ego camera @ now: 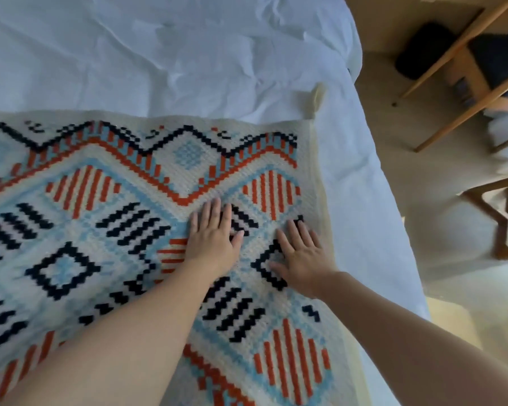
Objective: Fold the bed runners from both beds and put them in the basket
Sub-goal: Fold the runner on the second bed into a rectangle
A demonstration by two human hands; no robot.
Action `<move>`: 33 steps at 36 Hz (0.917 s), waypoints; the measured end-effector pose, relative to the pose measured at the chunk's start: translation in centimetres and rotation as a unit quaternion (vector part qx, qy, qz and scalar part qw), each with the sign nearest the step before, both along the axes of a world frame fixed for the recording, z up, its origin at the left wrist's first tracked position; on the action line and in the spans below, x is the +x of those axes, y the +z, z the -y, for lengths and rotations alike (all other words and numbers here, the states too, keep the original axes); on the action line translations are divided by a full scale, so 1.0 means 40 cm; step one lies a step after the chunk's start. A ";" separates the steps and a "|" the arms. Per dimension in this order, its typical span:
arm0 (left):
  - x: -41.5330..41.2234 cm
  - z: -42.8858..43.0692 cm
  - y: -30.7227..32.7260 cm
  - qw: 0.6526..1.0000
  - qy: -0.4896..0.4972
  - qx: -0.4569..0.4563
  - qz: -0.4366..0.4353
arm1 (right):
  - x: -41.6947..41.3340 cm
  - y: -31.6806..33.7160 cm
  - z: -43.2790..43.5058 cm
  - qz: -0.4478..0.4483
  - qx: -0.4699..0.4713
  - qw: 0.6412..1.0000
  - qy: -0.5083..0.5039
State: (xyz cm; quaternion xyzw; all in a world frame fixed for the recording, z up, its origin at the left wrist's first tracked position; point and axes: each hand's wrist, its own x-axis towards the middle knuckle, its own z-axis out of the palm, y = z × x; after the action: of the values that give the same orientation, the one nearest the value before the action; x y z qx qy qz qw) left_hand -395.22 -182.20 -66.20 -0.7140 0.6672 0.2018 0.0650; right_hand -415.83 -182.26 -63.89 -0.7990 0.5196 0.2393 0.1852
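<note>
A knitted bed runner (106, 206) with a cream ground and orange, light blue and navy geometric patterns lies spread flat across the white bed (188, 54). Its right edge ends close to the bed's right side, with a cream tassel (317, 96) sticking up at the far corner. My left hand (214, 238) lies flat on the runner with fingers straight. My right hand (301, 256) rests flat beside it, nearer the runner's right edge, fingers spread. No basket is in view.
To the right of the bed is a beige floor (423, 171). Wooden chair legs (458, 71) and a dark object (423, 51) stand at the upper right; another wooden frame (502, 218) sits at the right edge.
</note>
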 end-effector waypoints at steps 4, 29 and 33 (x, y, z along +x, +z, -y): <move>0.024 0.104 -0.070 0.999 -0.012 -0.036 0.024 | 0.009 -0.028 0.139 -0.011 -0.027 0.999 0.014; 0.171 0.549 -0.039 0.986 -0.014 -0.149 0.066 | 0.058 0.081 0.660 -0.075 -0.246 0.964 -0.071; 0.218 0.568 0.010 0.982 0.001 -0.179 0.062 | 0.016 0.094 0.640 -0.062 -0.234 0.967 -0.085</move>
State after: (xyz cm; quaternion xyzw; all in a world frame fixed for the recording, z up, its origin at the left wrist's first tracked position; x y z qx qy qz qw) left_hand -386.52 -204.91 -65.81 -0.7260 0.6865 0.0343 -0.0228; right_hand -415.21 -207.88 -60.11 -0.7564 0.6378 0.1439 -0.0197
